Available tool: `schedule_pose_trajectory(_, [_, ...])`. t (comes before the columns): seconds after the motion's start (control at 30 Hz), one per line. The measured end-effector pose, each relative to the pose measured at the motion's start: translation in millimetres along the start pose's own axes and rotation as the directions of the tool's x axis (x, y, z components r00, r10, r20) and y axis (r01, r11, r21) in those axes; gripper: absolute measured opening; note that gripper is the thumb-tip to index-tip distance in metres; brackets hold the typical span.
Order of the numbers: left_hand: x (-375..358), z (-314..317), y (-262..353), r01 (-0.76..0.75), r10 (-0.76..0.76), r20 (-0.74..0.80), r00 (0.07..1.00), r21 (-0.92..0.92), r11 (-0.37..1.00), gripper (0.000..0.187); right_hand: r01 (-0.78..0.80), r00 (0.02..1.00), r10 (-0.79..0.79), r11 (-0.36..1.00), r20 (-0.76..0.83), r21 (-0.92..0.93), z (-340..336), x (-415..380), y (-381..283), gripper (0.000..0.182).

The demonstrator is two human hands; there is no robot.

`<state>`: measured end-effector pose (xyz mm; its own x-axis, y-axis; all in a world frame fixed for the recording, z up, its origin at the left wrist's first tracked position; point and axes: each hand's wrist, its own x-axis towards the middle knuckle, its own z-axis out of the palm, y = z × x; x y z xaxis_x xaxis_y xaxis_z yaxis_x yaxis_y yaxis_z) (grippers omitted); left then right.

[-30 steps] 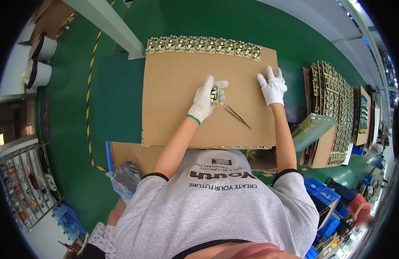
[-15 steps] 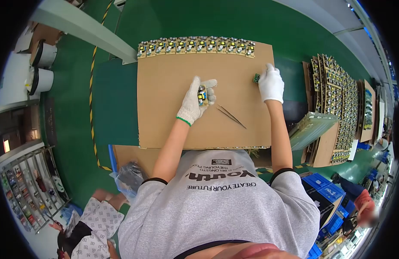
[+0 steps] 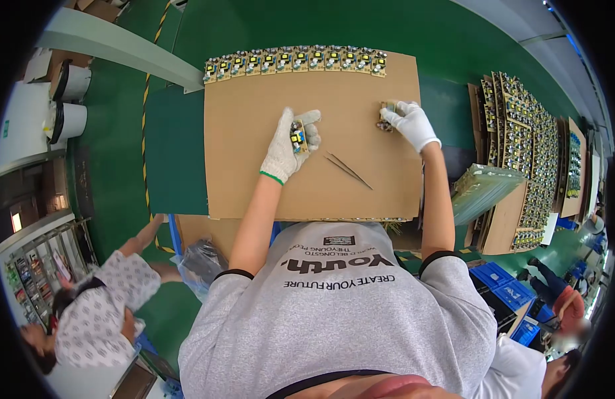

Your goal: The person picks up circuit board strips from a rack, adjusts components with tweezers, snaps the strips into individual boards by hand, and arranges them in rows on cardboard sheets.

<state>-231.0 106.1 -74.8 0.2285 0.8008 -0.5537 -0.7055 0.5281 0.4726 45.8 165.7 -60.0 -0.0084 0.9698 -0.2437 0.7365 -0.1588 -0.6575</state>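
Observation:
In a knitted glove, my left hand (image 3: 287, 145) is closed around a small circuit board (image 3: 298, 136) with a yellow transformer and other parts facing up. My right hand (image 3: 412, 125), in a white glove, grips a second circuit board (image 3: 386, 116) by its side, above the right part of the cardboard sheet (image 3: 254, 189). Between the two hands, nearer my body, a pair of tweezers (image 3: 349, 171) lies on the cardboard. A row of several similar circuit boards (image 3: 301, 60) runs along the far edge.
Stacked cardboard layers of circuit boards (image 3: 520, 139) stand at the right, beside a pile of clear plastic trays (image 3: 484, 189). A grey post (image 3: 121, 40) rises at the far left corner. A person (image 3: 108, 299) is at the lower left, and blue crates (image 3: 500, 286) stand lower right.
My right hand has turned the board it holds, so its component side now shows instead of the green side. The view has shifted slightly. Another person has appeared at the lower right.

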Motion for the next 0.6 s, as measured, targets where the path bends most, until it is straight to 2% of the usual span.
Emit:
schedule_pose_trajectory(0.03, [-0.5,0.0,-0.9,0.005,-0.005,0.001,1.000,-0.016,1.000,0.056,0.025,0.999,-0.029,0.990,-0.032,-0.137,-1.7,-2.5,-3.0,0.050])
schedule_pose_trajectory(0.07, [-0.4,0.4,-0.5,0.008,-0.008,0.003,1.000,-0.030,1.000,0.056,0.029,0.999,-0.034,0.990,-0.032,-0.137,-1.1,-2.0,-0.9,0.050])
schedule_pose_trajectory(0.17, [-0.5,0.3,1.0,0.002,-0.002,-0.005,1.000,-0.049,0.999,0.056,-0.064,0.965,0.050,0.997,-0.258,-0.048,7.1,2.2,9.5,0.051])
schedule_pose_trajectory(0.2, [-1.1,0.8,1.1,0.007,-0.008,-0.013,1.000,-0.053,0.999,0.056,-0.063,0.966,0.049,0.997,-0.254,-0.048,3.1,-1.8,-1.4,0.051])
schedule_pose_trajectory(0.3, [-2.4,0.8,-2.7,0.008,-0.008,-0.014,1.000,-0.052,0.999,0.056,0.041,0.999,-0.033,0.911,0.026,-0.411,-15.5,-19.1,-33.2,0.055])
schedule_pose_trajectory(0.33, [-2.4,0.3,-2.4,-0.002,0.002,-0.008,1.000,-0.050,0.999,0.055,0.042,0.999,-0.036,0.911,0.023,-0.409,-16.4,-15.0,-30.0,0.055])
schedule_pose_trajectory(0.43, [-3.3,0.2,-2.8,-0.019,0.019,-0.001,1.000,-0.052,0.998,0.055,0.069,0.998,-0.067,0.973,0.017,-0.221,-16.7,13.7,-4.0,0.056])
schedule_pose_trajectory(0.47, [-3.9,0.2,-2.8,-0.017,0.018,0.003,1.000,-0.057,0.998,0.055,0.072,0.997,-0.071,0.973,0.016,-0.218,-16.4,24.4,6.9,0.056])
schedule_pose_trajectory(0.57, [-3.7,0.3,-3.5,-0.022,0.022,-0.001,1.000,-0.062,0.998,0.056,0.381,0.923,-0.381,0.883,0.054,-0.275,-20.0,46.5,17.0,0.054])
schedule_pose_trajectory(0.6, [-4.6,0.2,-4.1,-0.025,0.024,-0.005,1.000,-0.062,0.998,0.056,0.384,0.922,-0.384,0.883,0.056,-0.271,-20.0,46.9,16.9,0.054])
